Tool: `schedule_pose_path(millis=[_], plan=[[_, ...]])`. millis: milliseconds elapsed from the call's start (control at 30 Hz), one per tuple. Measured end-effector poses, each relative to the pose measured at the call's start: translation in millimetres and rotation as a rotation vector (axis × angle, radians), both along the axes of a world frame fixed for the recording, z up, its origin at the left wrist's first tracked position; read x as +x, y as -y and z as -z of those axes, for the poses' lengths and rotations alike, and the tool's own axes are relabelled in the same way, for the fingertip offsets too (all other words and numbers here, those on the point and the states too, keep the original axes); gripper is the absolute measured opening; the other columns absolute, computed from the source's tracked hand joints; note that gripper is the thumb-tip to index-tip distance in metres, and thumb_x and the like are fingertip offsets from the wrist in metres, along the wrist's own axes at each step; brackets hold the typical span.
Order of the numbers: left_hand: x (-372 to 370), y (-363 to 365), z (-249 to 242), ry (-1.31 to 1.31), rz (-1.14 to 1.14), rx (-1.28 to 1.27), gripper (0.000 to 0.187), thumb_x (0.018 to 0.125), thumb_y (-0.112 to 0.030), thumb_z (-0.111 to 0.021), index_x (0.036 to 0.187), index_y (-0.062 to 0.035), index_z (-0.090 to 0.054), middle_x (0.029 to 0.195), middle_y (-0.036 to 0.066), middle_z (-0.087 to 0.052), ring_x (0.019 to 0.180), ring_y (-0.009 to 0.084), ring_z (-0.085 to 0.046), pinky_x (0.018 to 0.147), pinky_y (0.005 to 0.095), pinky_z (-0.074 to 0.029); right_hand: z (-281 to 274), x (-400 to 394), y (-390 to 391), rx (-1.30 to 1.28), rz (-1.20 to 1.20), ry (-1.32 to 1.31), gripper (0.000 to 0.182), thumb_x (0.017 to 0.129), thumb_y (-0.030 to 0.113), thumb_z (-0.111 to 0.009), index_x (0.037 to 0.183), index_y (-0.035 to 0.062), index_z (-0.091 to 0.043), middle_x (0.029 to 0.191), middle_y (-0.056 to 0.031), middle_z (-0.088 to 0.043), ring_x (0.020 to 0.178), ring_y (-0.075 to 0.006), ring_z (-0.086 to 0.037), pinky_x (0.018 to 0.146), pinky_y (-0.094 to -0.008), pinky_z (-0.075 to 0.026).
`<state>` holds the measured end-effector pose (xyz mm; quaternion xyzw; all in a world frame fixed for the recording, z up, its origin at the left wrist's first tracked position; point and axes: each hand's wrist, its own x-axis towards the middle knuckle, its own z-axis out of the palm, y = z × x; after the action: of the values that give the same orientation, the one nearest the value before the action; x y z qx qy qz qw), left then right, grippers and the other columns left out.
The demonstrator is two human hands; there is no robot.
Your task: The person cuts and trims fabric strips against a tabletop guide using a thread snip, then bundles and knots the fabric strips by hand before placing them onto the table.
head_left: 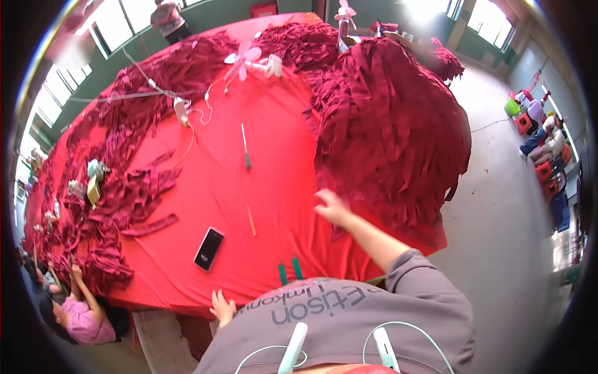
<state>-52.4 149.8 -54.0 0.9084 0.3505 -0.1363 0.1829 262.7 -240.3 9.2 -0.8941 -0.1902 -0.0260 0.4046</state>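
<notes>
My right hand (pixel 333 208) is over the red-covered table (pixel 280 181), its fingers apart and pointing left, with nothing seen in them. Just beyond it rises a big heap of dark red fabric strips (pixel 392 131). At the near table edge my left hand (pixel 222 308) rests with spread fingers, holding nothing. A smartphone (pixel 208 249) lies face up on the cloth above it. Farther in are a thin orange stick (pixel 251 221) and a slim metal tool with a dark handle (pixel 247 159). Two green tape pieces (pixel 289 271) mark the edge near my body.
More dark red strips (pixel 149 190) cover the left side. A pink fan (pixel 244 61) and a white power strip (pixel 181 112) with cables are farther back. A person in pink (pixel 90 321) works at the left; another (pixel 169 20) stands behind the table. Red stools (pixel 544 171) line the right.
</notes>
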Motion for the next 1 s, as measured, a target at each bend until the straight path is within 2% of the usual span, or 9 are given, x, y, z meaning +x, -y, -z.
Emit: schedule_pose_path(millis=[67, 133, 200, 333, 500, 667, 800, 933, 1000], plan=[[-6, 11, -23, -0.056, -0.095, -0.095, 0.061, 0.074, -0.027, -0.058, 0.130, -0.0127, -0.041, 0.145, 0.012, -0.026, 0.130, 0.0317, -0.031, 0.098, 0.0658, -0.022, -44, 66, 70, -0.014, 0.070, 0.347, 0.022, 0.066, 0.009, -0.058, 0.084, -0.0031, -0.060, 0.088, -0.0195, -0.057, 0.088, -0.0357, -0.055, 0.078, -0.0423, -0.044], [-51, -5, 17, 0.150, -0.105, -0.202, 0.046, 0.075, -0.021, -0.056, 0.119, -0.0068, -0.053, 0.127, 0.018, -0.049, 0.121, 0.0331, -0.042, 0.099, 0.0437, -0.035, -97, 129, 143, -0.148, 0.244, 0.634, 0.016, 0.065, 0.007, -0.057, 0.078, -0.0009, -0.059, 0.085, -0.0192, -0.055, 0.083, -0.0367, -0.052, 0.073, -0.0466, -0.042], [-98, -8, 39, 0.046, -0.240, -0.322, 0.040, 0.078, -0.019, -0.055, 0.114, -0.0025, -0.056, 0.112, 0.021, -0.058, 0.107, 0.0328, -0.054, 0.090, 0.0356, -0.042, -121, 183, 212, -0.304, 0.615, 0.921, 0.021, 0.074, 0.012, -0.057, 0.093, 0.0022, -0.059, 0.105, -0.0175, -0.056, 0.104, -0.0354, -0.049, 0.083, -0.0469, -0.043], [-90, 67, -5, -0.121, -0.337, -0.421, 0.040, 0.078, -0.019, -0.055, 0.114, -0.0020, -0.056, 0.110, 0.021, -0.059, 0.104, 0.0320, -0.055, 0.089, 0.0353, -0.043, -141, 224, 295, -0.302, 1.288, 0.173, 0.073, 0.082, 0.041, -0.059, 0.139, 0.0111, -0.027, 0.145, -0.0098, -0.028, 0.131, -0.0315, -0.028, 0.095, -0.0642, -0.031], [-62, 122, -29, -0.091, -0.291, -0.503, 0.039, 0.079, -0.018, -0.055, 0.114, -0.0014, -0.056, 0.108, 0.020, -0.060, 0.101, 0.0311, -0.057, 0.087, 0.0349, -0.044, -134, 232, 325, -0.549, 0.997, -0.058, 0.036, 0.083, 0.032, -0.058, 0.112, 0.0115, -0.058, 0.115, -0.0099, -0.058, 0.107, -0.0299, -0.056, 0.086, -0.0548, -0.039], [-57, 132, -34, -0.167, -0.229, -0.534, 0.039, 0.080, -0.018, -0.055, 0.114, -0.0008, -0.056, 0.106, 0.020, -0.061, 0.098, 0.0301, -0.059, 0.085, 0.0344, -0.045, -134, 166, 265, -0.692, 0.590, 0.764, 0.010, 0.074, 0.017, -0.053, 0.068, 0.0090, -0.057, 0.069, -0.0062, -0.056, 0.065, -0.0232, -0.056, 0.060, -0.0406, -0.040], [-37, 107, -39, -0.155, -0.134, -0.533, 0.038, 0.080, -0.018, -0.055, 0.114, -0.0003, -0.055, 0.104, 0.020, -0.061, 0.096, 0.0293, -0.060, 0.084, 0.0341, -0.046, -95, 70, 223, -0.556, 0.044, 0.505, 0.007, 0.069, 0.015, -0.055, 0.069, 0.0097, -0.060, 0.076, -0.0080, -0.056, 0.078, -0.0257, -0.054, 0.072, -0.0409, -0.039], [54, 142, -97, 0.228, -0.017, -0.339, 0.034, 0.084, -0.013, -0.055, 0.115, 0.0006, -0.054, 0.097, 0.018, -0.065, 0.087, 0.0222, -0.063, 0.076, 0.0298, -0.049, -81, 25, 237, -0.467, 0.008, -0.240, 0.042, 0.072, 0.037, -0.067, 0.100, 0.0057, -0.064, 0.103, -0.0151, -0.058, 0.111, -0.0293, -0.047, 0.094, -0.0475, -0.036], [79, 165, -115, 0.269, 0.024, -0.378, 0.033, 0.084, -0.010, -0.055, 0.116, 0.0004, -0.054, 0.096, 0.017, -0.065, 0.087, 0.0199, -0.062, 0.076, 0.0293, -0.049, -78, 36, 258, -0.182, 0.049, -0.195, 0.057, 0.071, 0.044, -0.070, 0.108, 0.0012, -0.061, 0.105, -0.0184, -0.059, 0.103, -0.0327, -0.055, 0.088, -0.0409, -0.044]])
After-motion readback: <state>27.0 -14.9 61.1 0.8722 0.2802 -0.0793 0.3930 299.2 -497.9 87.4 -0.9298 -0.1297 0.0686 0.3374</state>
